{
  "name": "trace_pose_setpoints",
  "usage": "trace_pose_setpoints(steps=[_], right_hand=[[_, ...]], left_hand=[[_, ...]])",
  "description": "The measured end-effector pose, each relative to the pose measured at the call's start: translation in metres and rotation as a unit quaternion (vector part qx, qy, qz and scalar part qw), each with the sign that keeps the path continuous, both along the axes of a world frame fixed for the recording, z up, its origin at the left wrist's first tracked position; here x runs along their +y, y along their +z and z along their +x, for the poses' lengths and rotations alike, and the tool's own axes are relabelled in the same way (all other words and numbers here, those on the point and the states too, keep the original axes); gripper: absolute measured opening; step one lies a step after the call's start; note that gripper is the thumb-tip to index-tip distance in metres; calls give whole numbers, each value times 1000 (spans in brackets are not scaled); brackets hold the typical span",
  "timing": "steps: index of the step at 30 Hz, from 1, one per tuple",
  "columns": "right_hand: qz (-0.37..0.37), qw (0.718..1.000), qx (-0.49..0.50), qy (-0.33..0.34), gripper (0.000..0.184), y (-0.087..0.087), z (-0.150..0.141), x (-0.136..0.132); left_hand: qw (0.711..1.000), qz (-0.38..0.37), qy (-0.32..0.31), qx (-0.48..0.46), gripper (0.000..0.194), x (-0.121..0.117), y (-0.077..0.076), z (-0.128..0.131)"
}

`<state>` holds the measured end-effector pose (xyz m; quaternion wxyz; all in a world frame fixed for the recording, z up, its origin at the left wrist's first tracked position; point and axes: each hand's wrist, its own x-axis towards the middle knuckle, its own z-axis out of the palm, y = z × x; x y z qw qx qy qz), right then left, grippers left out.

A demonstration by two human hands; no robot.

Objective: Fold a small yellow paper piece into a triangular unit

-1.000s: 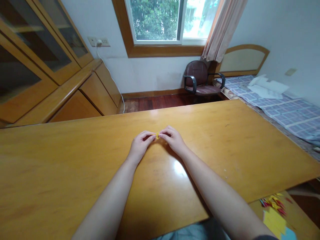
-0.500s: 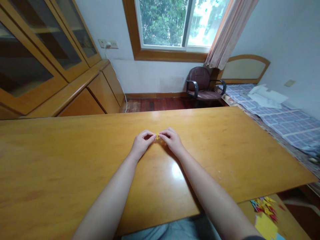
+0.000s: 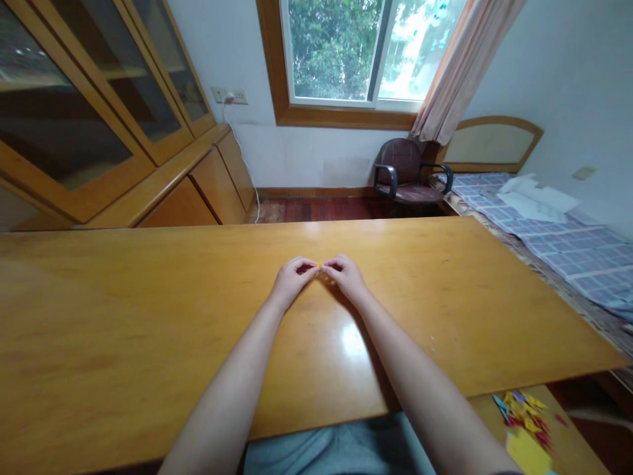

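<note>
Over the middle of the wooden table (image 3: pixel 148 330), my two hands meet fingertip to fingertip. Between them is a small yellow piece of folded paper (image 3: pixel 320 264), mostly hidden by the fingers. My left hand (image 3: pixel 291 282) pinches its left side between thumb and fingers. From the other side, my right hand (image 3: pixel 349 276) pinches it the same way. The fold's exact shape is too small to make out.
At the lower right, a lower surface holds a pile of colourful folded paper pieces (image 3: pixel 527 412) and yellow paper sheets (image 3: pixel 527 452). Beyond the table stand a brown armchair (image 3: pixel 403 165), a bed (image 3: pixel 558 224) and a glass-fronted cabinet (image 3: pixel 163 165).
Less of the yellow paper shows between my fingertips, which are now closer together. The whole view has shifted slightly, with the hands appearing a little further right.
</note>
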<state>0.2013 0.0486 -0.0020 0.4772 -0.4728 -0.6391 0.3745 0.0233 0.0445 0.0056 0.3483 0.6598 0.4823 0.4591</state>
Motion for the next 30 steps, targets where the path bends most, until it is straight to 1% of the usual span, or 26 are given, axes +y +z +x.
trace_pose_setpoints(steps=[5, 10, 19, 23, 30], right_hand=[[-3, 1000, -16, -5, 9, -2, -1, 0], [2, 999, -40, -13, 9, -3, -3, 1], [0, 999, -43, -23, 8, -3, -6, 0], [1, 999, -40, -23, 7, -3, -5, 0], [8, 999, -31, -9, 6, -2, -3, 0]], left_hand=[[1000, -5, 3, 14, 15, 0, 0, -1], [1000, -19, 9, 11, 15, 2, -4, -2], [1000, -22, 13, 16, 18, 4, -9, -3], [999, -29, 12, 12, 17, 4, -7, -3], [998, -62, 0, -16, 18, 1, 2, -4]])
